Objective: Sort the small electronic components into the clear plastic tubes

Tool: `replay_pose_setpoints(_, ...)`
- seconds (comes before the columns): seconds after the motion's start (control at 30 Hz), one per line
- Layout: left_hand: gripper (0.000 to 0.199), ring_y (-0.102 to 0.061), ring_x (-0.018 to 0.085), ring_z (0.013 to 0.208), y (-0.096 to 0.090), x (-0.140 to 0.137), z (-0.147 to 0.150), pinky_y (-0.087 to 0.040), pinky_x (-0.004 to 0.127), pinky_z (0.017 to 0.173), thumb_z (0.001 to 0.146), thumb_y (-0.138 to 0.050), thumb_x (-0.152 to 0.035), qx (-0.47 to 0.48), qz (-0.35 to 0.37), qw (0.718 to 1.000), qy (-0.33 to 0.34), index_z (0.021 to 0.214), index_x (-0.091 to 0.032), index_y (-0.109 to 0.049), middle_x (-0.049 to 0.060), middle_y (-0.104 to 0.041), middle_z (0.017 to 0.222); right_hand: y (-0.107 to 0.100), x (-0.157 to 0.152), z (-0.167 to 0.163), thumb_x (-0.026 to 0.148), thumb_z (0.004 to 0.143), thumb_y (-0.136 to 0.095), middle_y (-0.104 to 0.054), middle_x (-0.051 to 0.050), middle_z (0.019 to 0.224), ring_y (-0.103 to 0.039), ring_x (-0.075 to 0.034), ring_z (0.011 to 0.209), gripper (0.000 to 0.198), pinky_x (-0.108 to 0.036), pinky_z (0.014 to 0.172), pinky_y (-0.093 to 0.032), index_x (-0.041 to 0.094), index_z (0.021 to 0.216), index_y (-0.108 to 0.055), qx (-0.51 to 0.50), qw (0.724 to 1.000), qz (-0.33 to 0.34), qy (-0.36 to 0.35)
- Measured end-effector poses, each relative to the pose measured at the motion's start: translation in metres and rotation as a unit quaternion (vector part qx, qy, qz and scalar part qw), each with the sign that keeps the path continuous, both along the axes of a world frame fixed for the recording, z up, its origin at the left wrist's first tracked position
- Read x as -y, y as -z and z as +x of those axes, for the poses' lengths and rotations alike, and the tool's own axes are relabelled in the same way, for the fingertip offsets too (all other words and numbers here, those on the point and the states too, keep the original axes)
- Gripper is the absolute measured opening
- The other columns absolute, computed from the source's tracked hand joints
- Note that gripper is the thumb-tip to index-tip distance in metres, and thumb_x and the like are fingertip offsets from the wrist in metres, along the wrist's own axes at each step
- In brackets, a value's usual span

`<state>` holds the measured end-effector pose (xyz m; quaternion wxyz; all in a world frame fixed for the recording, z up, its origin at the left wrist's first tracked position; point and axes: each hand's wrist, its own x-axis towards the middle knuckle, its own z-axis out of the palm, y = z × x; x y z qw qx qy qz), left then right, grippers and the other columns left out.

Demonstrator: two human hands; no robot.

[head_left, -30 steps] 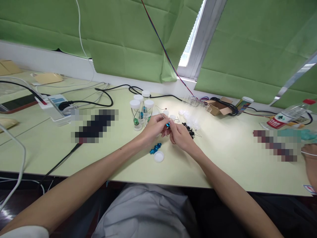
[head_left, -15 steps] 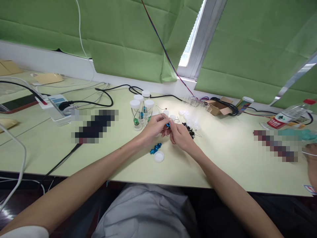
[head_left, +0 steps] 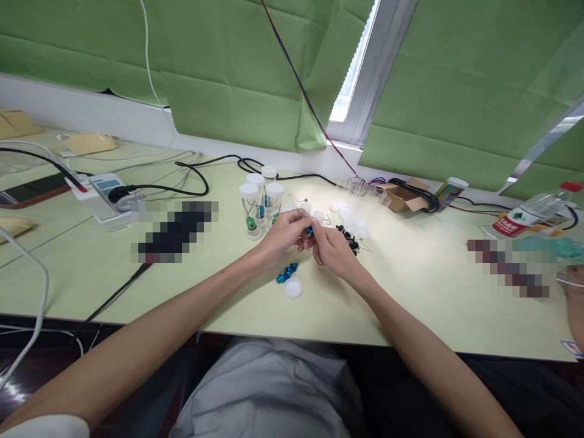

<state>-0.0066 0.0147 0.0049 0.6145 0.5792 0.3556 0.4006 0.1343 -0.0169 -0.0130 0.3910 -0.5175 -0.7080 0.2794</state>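
My left hand [head_left: 283,232] and my right hand [head_left: 335,250] meet over the table, both with closed fingers. Between their fingertips they pinch a small shiny blue part [head_left: 309,230], mostly hidden, with a thin wire at my left fingers. Just below lie several loose blue parts [head_left: 287,273] beside a round white cap [head_left: 292,288]. Clear tubes with white lids [head_left: 249,210] stand upright behind my left hand, holding green and blue pieces on bent wires. Several black pieces with wires [head_left: 349,242] lie to the right of my right hand.
White caps and clear plastic pieces [head_left: 349,219] are heaped at the back. An open cardboard box [head_left: 406,198], a canister [head_left: 451,193] and a bottle [head_left: 524,216] stand right. A power strip [head_left: 107,201] with cables lies left. Part of another person's arm [head_left: 575,304] shows at the right edge.
My hands stay almost in place around the blue part. The tubes and loose parts have not moved. The arm at the right edge has shifted very slightly.
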Motion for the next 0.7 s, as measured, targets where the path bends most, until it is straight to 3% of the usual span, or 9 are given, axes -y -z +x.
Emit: replay_pose_setpoints(0.7, 0.017, -0.055, 0.011, 0.051, -0.0037, 0.0029, 0.0025, -0.040, 0.022, 0.047, 0.085, -0.058, -0.023, -0.010, -0.008, 1.000, -0.013, 0.070, -0.018, -0.051, 0.001, -0.054, 0.058, 0.0013, -0.0001, 0.0009, 0.058, 0.102, -0.021, -0.053, -0.002, 0.043, -0.064, -0.020, 0.067, 0.068, -0.031, 0.075, -0.045, 0.024, 0.049, -0.048, 0.011, 1.000, 0.012, -0.010)
